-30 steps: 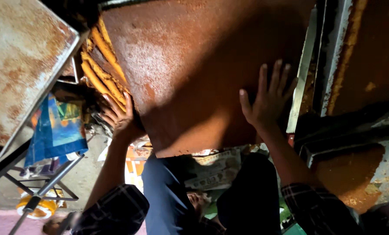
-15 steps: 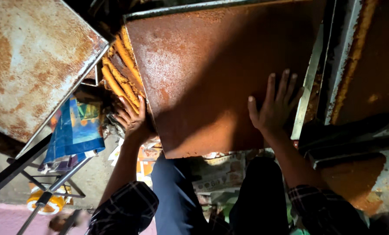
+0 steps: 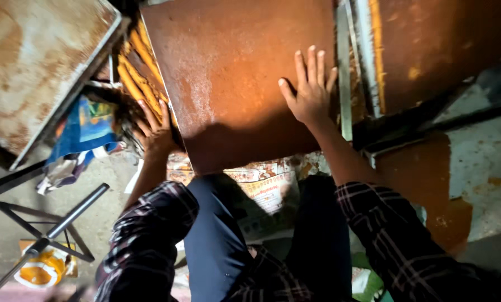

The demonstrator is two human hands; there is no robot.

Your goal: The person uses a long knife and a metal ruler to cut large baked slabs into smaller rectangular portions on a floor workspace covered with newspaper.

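Observation:
A large rusty metal sheet (image 3: 228, 72) lies in front of me, over my knees. My right hand (image 3: 309, 89) rests flat on its right part, fingers spread and pointing away from me. My left hand (image 3: 156, 131) grips the sheet's left edge near the lower corner, fingers curled around it. Beside that edge runs a rusty frame with orange-yellow ribs (image 3: 141, 64). Both my sleeves are dark plaid.
Another rusty sheet in a metal frame (image 3: 32, 72) stands at the left, and a rusty panel (image 3: 429, 50) at the right behind a grey metal strip (image 3: 344, 72). Blue printed bags (image 3: 82, 137), newspaper (image 3: 261, 184), a black metal stand (image 3: 54, 226) and a yellow object (image 3: 40, 268) lie on the concrete floor.
The view has shifted so that the sheet and hands sit higher in the frame. My right hand has slid up and left on the sheet. My left hand keeps its grip on the edge.

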